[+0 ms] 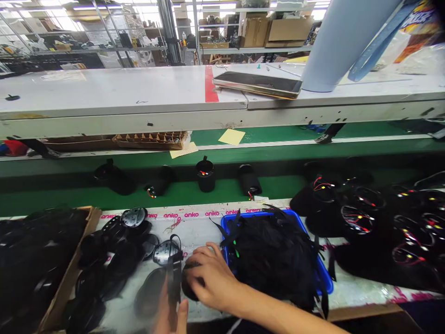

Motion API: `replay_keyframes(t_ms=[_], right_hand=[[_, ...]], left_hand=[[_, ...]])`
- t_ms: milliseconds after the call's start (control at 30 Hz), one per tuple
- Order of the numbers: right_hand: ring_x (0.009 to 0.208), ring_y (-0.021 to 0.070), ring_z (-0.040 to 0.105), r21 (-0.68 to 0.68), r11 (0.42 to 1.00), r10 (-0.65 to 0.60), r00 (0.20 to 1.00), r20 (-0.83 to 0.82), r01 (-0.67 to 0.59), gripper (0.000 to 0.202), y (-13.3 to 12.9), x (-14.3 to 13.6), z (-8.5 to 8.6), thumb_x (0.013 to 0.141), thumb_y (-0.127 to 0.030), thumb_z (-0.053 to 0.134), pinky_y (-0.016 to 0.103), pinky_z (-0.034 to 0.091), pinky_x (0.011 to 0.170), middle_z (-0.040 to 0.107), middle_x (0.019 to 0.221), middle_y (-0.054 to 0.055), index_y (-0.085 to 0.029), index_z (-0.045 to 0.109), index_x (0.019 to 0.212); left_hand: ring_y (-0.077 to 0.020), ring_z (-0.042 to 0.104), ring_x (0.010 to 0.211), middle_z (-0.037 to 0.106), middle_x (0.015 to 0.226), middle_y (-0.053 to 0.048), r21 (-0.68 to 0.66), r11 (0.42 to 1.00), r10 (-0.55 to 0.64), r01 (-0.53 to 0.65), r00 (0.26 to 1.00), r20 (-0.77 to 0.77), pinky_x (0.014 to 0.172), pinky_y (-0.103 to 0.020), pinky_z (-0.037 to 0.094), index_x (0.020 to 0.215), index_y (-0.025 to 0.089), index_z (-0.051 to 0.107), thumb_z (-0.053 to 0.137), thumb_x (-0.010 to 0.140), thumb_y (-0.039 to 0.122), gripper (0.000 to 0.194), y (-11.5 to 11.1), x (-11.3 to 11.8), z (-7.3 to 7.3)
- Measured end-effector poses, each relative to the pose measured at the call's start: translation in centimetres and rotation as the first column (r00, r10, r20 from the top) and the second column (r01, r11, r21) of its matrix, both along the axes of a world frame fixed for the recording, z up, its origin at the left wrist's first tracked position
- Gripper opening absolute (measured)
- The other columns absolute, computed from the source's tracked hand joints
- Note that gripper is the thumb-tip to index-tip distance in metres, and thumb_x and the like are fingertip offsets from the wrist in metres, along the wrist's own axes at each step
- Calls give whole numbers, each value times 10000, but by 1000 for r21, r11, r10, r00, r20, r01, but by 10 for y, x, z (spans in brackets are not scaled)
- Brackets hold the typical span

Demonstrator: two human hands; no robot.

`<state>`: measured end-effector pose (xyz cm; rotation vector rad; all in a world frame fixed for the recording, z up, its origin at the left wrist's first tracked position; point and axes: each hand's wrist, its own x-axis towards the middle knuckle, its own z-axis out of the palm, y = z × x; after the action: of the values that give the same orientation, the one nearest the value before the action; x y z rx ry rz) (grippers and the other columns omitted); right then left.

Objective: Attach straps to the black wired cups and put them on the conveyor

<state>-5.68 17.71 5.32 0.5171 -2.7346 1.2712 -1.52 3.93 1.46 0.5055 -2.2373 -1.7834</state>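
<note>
A small black round part [190, 284] sits at the near edge of my bench, just left of the blue tray [325, 278], and my right hand [212, 278] is curled over it, fingers wrapped round its far and right side. The part lies directly under that palm, so the right hand is the closer of the two. My left hand [174, 315] comes up from the near edge just left of it, blurred, fingers pinched on a black strap [173, 273] whose long axis runs near to far, toward a shiny lens-like cap [166, 251]. The strap stands just left of the round part, touching or almost so; I cannot tell which.

Loose black straps are heaped in the tray to the right. More dark caps [134, 216] lie scattered to the left, beside a cardboard box [67, 273]. Beyond the bench, black cylinders with red wires [205, 175] stand on the green belt [225, 190], under a white shelf [139, 93].
</note>
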Motion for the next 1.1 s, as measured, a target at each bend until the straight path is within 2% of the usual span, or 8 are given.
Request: replay_keyframes(t_ms=[67, 133, 233, 400, 567, 733, 900, 1100], right_hand=[[1150, 319, 368, 34, 999, -16, 999, -31, 17, 449, 1, 7, -3, 739, -18, 969, 470, 119, 1077, 482, 1230, 21, -194, 693, 1047], [1203, 343, 284, 59, 997, -55, 998, -31, 57, 614, 0, 13, -8, 727, -69, 983, 505, 48, 1091, 412, 1289, 55, -200, 620, 1204], [1154, 300, 349, 54, 995, -86, 996, -27, 87, 680, -8, 17, -17, 733, 37, 899, 479, 30, 1098, 474, 1172, 50, -210, 553, 1264], [1178, 292, 341, -80, 990, -120, 992, -42, 117, 714, -19, 18, -26, 719, 143, 722, 511, 17, 1094, 576, 980, 20, -203, 483, 1296], [1200, 286, 344, -209, 951, -235, 972, -2, 229, 457, -22, 18, -29, 648, 170, 600, 495, 133, 1087, 585, 1044, -5, -196, 621, 920], [1260, 345, 209, -129, 958, -259, 966, 1, 257, 407, -19, 17, -31, 505, 140, 612, 491, 175, 1080, 329, 1372, -9, -180, 668, 750], [1289, 394, 79, -77, 982, -177, 984, -20, 175, 857, -3, 27, -30, 469, 101, 681, 553, 184, 1083, 114, 1452, 123, -115, 541, 1287], [1288, 417, 42, -63, 992, -112, 994, 9, 112, 771, -2, 35, -44, 467, 48, 751, 591, 181, 1067, 104, 1437, 158, -133, 537, 1185]], left_hand=[[-256, 408, 1327, 377, 1480, -88, -53, 995, -92, 89, 994, -56, 1056, -297, 405, 1203, 155, 574, 617, 799, 457, 507, 6, -3, 11], [-255, 428, 1314, 355, 1493, -99, -24, 994, -110, 110, 993, -38, 1052, -292, 411, 1314, 153, 498, 600, 810, 473, 606, 7, -4, 14], [-293, 454, 1290, 506, 1368, -150, 118, 985, -122, 123, 992, -18, 1095, -385, 369, 1324, 118, 485, 613, 760, 577, 738, -1, -4, 0], [-308, 468, 1274, 576, 1286, -153, 206, 970, -122, 126, 992, -32, 1106, -452, 336, 1175, 126, 587, 690, 702, 539, 636, -21, -11, -25], [-237, 530, 1201, 593, 1254, -110, 238, 950, -177, 204, 976, -128, 1003, -298, 444, 1159, 173, 583, 761, 645, 486, 628, -10, -17, -1], [-136, 537, 1172, 592, 1247, -36, 234, 946, -213, 225, 974, -77, 950, -153, 425, 1199, 247, 555, 804, 618, 397, 650, 2, -14, 21], [-259, 435, 1293, 467, 1386, -124, 78, 972, -223, 221, 975, 22, 1114, -375, 315, 1353, 211, 410, 772, 615, 505, 874, -7, -15, 16], [-292, 448, 1270, 478, 1366, -152, -46, 938, -342, 343, 939, 13, 1107, -470, 306, 1380, 195, 380, 751, 650, 476, 866, -8, -14, 16]])
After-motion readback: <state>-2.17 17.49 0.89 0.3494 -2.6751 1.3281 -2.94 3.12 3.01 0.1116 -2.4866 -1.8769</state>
